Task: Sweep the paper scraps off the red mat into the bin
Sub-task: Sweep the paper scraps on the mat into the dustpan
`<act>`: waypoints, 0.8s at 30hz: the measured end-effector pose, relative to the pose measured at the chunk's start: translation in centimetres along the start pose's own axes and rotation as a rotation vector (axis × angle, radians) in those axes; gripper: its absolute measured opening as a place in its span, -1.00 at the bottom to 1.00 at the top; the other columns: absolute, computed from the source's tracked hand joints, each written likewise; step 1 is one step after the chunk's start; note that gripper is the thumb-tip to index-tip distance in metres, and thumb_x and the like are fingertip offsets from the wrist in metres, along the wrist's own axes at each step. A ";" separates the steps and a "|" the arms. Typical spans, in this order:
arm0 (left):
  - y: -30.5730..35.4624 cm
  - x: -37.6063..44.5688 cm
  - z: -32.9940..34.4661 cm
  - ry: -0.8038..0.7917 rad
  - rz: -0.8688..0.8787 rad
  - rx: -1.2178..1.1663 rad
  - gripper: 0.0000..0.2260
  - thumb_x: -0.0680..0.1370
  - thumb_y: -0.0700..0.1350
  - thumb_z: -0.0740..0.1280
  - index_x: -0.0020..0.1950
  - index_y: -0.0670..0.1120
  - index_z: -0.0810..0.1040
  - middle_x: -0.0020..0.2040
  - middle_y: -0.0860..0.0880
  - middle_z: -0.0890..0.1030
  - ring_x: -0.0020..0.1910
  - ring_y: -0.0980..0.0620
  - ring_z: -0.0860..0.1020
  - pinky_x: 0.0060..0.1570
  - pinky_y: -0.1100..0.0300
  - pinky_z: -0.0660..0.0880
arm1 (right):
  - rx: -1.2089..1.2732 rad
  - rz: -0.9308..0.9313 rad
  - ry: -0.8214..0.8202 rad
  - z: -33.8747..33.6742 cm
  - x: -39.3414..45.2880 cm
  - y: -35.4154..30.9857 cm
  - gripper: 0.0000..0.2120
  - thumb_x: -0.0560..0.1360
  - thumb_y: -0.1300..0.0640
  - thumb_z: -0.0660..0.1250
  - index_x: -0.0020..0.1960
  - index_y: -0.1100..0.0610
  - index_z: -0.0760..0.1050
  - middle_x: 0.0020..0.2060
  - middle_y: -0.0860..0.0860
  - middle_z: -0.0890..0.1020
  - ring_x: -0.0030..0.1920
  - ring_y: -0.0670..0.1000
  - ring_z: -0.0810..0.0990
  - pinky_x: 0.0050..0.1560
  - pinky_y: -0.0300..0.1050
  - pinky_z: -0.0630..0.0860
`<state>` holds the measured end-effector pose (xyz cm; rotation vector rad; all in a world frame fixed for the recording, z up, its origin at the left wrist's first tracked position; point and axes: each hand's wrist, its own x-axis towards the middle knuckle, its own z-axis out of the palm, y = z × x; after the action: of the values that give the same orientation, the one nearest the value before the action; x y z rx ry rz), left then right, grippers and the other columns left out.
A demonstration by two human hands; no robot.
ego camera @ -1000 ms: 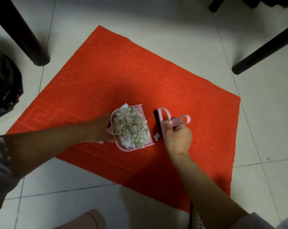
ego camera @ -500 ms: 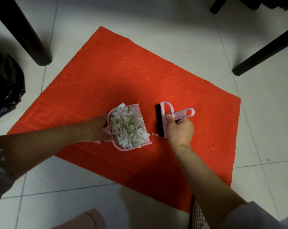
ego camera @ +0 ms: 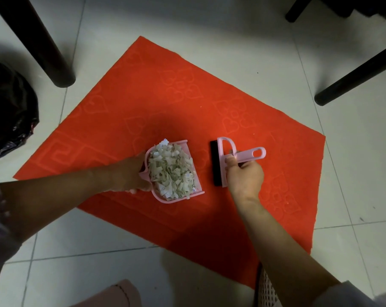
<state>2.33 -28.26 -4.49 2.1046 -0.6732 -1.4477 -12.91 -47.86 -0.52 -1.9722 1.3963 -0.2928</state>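
White floor tiles lie under the red mat. My left hand holds the dustpan, full of paper scraps. My right hand grips the brush. Next, I think, I tip them into the black bin bag.

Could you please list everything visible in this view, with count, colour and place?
mat: one, red, on the tiled floor
dustpan: one, pink, on the mat, left of the brush
paper scraps: a heap, whitish, in the dustpan
brush: one, pink with black bristles, on the mat
bin bag: one, black, left edge
furniture legs: three, black, top of view
floor: pale tiles
left hand: holds the dustpan's rear
right hand: grips the brush handle
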 end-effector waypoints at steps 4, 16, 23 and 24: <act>0.0 -0.3 0.1 0.013 0.014 -0.035 -0.18 0.44 -0.25 0.44 0.53 0.11 0.05 -0.16 0.07 0.54 -0.44 0.11 0.50 -0.49 0.31 0.43 | 0.041 0.042 0.039 0.0 0.5 -0.3 -0.57 0.51 0.01 0.31 -0.48 0.15 0.35 -0.52 0.02 0.44 -0.36 0.12 0.48 -0.27 -0.04 0.36; -2.3 -2.6 -4.5 0.177 -0.010 -0.025 -0.20 0.45 -0.21 0.45 0.53 0.11 0.06 -0.13 -0.11 0.65 -0.43 0.08 0.53 -0.46 0.26 0.47 | -0.193 0.022 0.052 -2.3 4.9 0.0 -0.67 0.52 0.03 0.27 0.00 0.31 0.58 -0.05 0.26 0.65 0.01 0.26 0.59 0.00 0.03 0.46; -3.8 -4.2 -4.6 0.150 -0.065 -0.034 -0.27 0.46 -0.24 0.43 0.52 0.03 0.13 -0.19 -0.07 0.62 -0.42 0.08 0.50 -0.47 0.29 0.45 | -0.352 -0.179 -0.049 1.9 1.4 -2.9 -0.66 0.56 0.04 0.23 0.19 0.26 0.53 0.05 0.27 0.62 0.10 0.26 0.56 0.03 0.02 0.40; -3.9 -4.4 -4.6 0.148 -0.065 -0.033 -0.28 0.46 -0.24 0.43 0.51 0.03 0.13 -0.20 -0.06 0.62 -0.41 0.07 0.50 -0.47 0.29 0.46 | -0.352 -0.206 -0.058 2.5 0.9 -3.2 -0.66 0.56 0.04 0.22 0.19 0.25 0.52 0.05 0.26 0.63 0.10 0.26 0.56 0.02 0.02 0.39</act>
<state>5.73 -21.94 -2.52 2.2001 -0.5252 -1.3114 -8.82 -47.04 -0.44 -2.3986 1.2754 -0.0831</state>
